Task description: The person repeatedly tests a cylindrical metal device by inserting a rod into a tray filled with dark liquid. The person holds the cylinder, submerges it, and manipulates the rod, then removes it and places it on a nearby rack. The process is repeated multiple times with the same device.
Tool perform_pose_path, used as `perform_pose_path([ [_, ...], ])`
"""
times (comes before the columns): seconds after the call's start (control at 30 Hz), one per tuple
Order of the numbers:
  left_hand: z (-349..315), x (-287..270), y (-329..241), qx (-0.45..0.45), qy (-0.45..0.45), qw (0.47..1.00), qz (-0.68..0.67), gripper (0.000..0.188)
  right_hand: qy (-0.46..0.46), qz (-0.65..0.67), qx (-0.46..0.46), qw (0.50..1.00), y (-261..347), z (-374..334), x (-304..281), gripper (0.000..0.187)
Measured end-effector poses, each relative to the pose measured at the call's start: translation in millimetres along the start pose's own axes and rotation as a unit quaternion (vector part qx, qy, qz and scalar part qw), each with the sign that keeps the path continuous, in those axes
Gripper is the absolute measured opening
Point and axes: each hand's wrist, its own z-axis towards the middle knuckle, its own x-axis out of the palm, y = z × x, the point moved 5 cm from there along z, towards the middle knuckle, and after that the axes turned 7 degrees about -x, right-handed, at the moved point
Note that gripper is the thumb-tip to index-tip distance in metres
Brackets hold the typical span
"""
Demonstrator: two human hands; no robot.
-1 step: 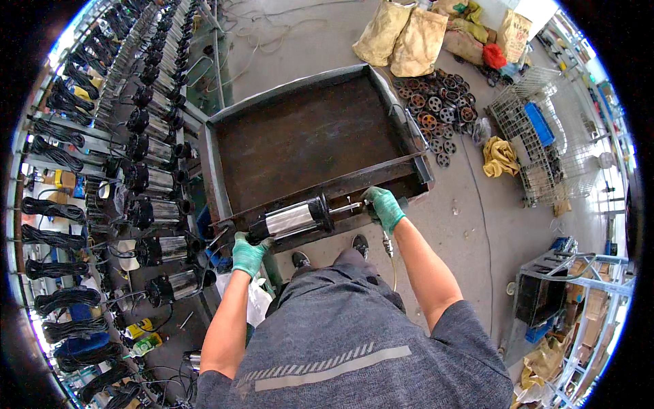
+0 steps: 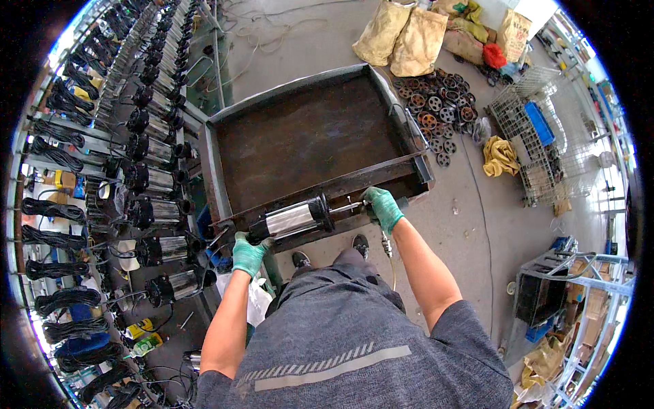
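A submersible pump or motor [image 2: 291, 219], a shiny steel cylinder with black ends, lies across the near strip of a metal tray [image 2: 225, 150]. My left hand [image 2: 249, 255], in a green glove, is closed round its black left end. From the other end a thin shaft [image 2: 346, 207] sticks out to the right. My right hand [image 2: 383, 208], gloved too, is wrapped round a dark air tool whose front meets the shaft's end. An air hose with a metal fitting [image 2: 387, 247] hangs from the tool. My palm hides most of the tool.
Rows of similar steel motors [image 2: 153, 178] with coiled black cables [image 2: 54, 236] fill the left side. Beyond the tray's right edge lies a heap of black wheel-like parts [image 2: 436, 105], with tan sacks [image 2: 417, 44] behind. A wire cage [image 2: 531, 136] and a metal cart [image 2: 545, 293] stand at right.
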Motion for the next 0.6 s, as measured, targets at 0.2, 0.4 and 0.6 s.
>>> perform_pose_path([
  [0.2,6,-4,9,-0.006,0.000,1.000,-0.019,0.083,0.001,0.016,-0.002,1.000,-11,14,11,0.022],
  [0.4,-5,-6,-10,-0.016,-0.002,0.999,0.032,0.085,-0.024,-0.017,-0.009,1.000,-16,15,6,0.023],
  [0.6,-5,-8,-6,-0.002,-0.009,0.999,0.036,0.088,-0.047,-0.008,0.017,0.999,-14,11,10,0.024],
])
